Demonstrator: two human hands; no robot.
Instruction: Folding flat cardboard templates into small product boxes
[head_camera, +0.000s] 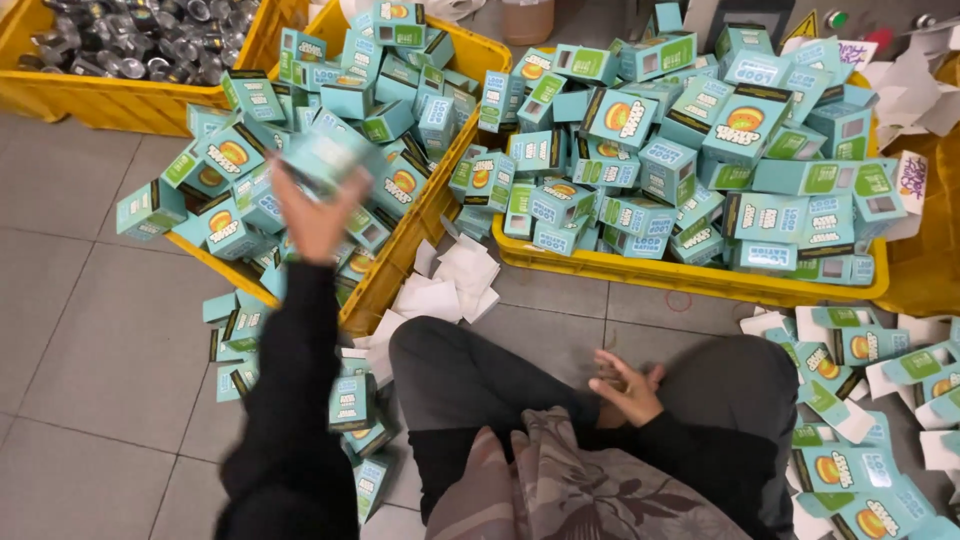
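Two yellow crates (690, 272) are already heaped with assembled teal boxes, while flat cartons (850, 400) lie unfolded to the right of the person's lap, so plenty seems left. The left hand (318, 215), raised over the left crate (400, 262), appears to grip a blurred box (325, 155) at its fingertips. The right hand (625, 390) rests on the lap, fingers loosely spread, holding nothing.

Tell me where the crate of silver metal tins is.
In the head view the yellow crate of silver tins sits at the top left corner, on the floor behind the tilted yellow crate of teal boxes.
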